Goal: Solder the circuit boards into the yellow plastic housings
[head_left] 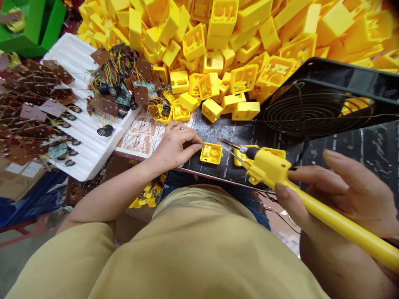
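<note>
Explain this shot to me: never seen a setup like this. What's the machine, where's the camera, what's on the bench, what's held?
There's no machine arm: a person works with bare hands, the left hand and the right hand. The single picture comes from a camera worn on the head, looking forward and down.

The right hand holds a yellow tool, probably a soldering iron, with its metal tip pointing away. The left fingertips are at the edge of a small open yellow case; whether they grip anything isn't clear.

On the dark bench, a heap of yellow cases lies at the back, and a black fan sits to the right. To the left, brown boards with wires lie about a white foam slab.
</note>
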A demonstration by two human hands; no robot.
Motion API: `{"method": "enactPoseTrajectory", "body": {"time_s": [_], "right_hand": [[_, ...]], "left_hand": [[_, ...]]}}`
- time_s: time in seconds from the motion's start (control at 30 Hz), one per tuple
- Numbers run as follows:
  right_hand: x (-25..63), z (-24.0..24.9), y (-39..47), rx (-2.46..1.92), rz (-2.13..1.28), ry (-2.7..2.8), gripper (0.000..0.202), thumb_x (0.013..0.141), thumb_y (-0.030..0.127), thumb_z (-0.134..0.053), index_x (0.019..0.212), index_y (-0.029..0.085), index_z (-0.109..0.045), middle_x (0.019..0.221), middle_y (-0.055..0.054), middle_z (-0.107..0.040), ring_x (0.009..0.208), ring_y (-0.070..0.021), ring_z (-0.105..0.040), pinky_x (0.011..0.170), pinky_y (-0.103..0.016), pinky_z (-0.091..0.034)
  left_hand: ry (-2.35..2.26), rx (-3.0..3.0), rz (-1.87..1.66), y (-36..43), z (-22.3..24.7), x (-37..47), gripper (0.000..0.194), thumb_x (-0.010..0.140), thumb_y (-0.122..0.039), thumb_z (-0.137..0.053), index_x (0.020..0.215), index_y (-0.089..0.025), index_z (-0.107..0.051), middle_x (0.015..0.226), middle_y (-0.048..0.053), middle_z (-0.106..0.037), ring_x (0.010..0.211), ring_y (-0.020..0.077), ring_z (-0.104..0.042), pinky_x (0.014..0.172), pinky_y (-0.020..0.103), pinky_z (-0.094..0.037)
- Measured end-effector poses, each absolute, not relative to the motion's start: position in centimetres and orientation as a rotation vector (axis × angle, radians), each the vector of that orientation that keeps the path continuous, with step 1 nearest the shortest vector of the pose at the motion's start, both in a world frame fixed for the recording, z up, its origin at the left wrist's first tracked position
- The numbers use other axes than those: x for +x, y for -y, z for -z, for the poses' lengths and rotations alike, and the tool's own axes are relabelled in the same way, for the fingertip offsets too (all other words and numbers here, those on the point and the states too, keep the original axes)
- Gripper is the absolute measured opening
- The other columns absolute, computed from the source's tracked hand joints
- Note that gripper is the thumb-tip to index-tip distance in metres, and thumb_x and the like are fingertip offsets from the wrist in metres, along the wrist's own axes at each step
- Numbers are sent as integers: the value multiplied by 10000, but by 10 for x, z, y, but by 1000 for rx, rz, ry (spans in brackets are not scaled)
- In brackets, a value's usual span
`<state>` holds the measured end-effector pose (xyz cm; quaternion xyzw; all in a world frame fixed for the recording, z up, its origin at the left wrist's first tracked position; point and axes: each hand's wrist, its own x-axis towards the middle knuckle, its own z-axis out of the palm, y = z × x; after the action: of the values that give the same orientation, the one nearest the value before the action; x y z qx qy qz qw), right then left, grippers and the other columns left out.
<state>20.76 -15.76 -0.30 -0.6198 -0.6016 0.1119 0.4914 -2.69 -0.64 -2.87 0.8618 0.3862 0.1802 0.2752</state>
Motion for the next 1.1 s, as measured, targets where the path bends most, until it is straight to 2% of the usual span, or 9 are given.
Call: {"method": "enactPoseTrajectory", "body": {"time_s": [0.07,0.17,0.27,0.4,0.63,0.7,0.83,0.9,1.1], "right_hand": [[207,8,150,-1353,-220,1523,761,761,197,-834,1433,360,-516,793,7,-708,557,-153,-660,492,-237,-570],[212,15,139,-1277,-111,1570,713,756,183,-833,1402,322,-563,740,13,-690,503,-139,-632,421,-208,-519],[216,20,135,-1293,-78,1548,673,767,187,-824,1383,311,-585,836,-16,-700,570,-140,-660,481,-216,-545],[214,21,141,-1265,-49,1543,677,741,169,-837,1361,309,-604,821,-8,-710,555,-148,-649,510,-250,-567],[214,-4,172,-1678,-466,1312,459,827,277,-797,1251,383,-657,1021,-17,-731,829,-183,-706,742,-326,-605],[222,-3,170,-1516,-506,1511,416,843,247,-778,1230,352,-669,983,-28,-729,821,-180,-712,731,-316,-614],[237,9,148,-1013,-442,1889,579,818,106,-761,1356,212,-576,814,-34,-701,703,-159,-705,582,-235,-597],[239,14,141,-965,-372,1917,474,848,123,-737,1297,182,-598,778,-33,-689,669,-144,-691,568,-211,-583],[229,8,146,-1122,-346,1905,31,950,266,-641,967,255,-618,700,-7,-632,624,-124,-651,587,-205,-561]], "left_hand": [[-999,2285,-607,7,39,-32,164,932,-256,-604,908,-212,-760,915,36,-772,1002,216,-687,1131,524,-280],[-913,2360,-726,6,46,-35,187,957,-277,-594,986,-238,-775,912,40,-760,944,196,-678,1047,463,-377],[-863,2426,-793,6,45,-34,159,938,-273,-629,998,-205,-759,833,32,-743,887,193,-669,997,432,-423],[-908,2496,-786,8,39,-31,49,883,-210,-690,842,-189,-707,780,-5,-741,917,191,-680,1082,464,-369],[-894,2544,-569,14,30,-35,133,928,-240,-631,838,-204,-722,890,16,-762,972,194,-684,1126,522,-325],[-888,2571,-524,15,28,-35,134,930,-233,-618,843,-202,-715,878,13,-759,957,193,-682,1132,528,-325],[-889,2639,-558,18,27,-32,139,945,-231,-597,853,-189,-692,861,13,-753,944,193,-674,1118,525,-351],[-910,2664,-580,20,27,-31,150,954,-234,-586,852,-182,-683,847,17,-747,939,196,-671,1107,530,-362],[-867,2820,-600,24,31,-29,136,943,-206,-598,830,-173,-667,820,11,-727,885,195,-656,1067,540,-395]]}}
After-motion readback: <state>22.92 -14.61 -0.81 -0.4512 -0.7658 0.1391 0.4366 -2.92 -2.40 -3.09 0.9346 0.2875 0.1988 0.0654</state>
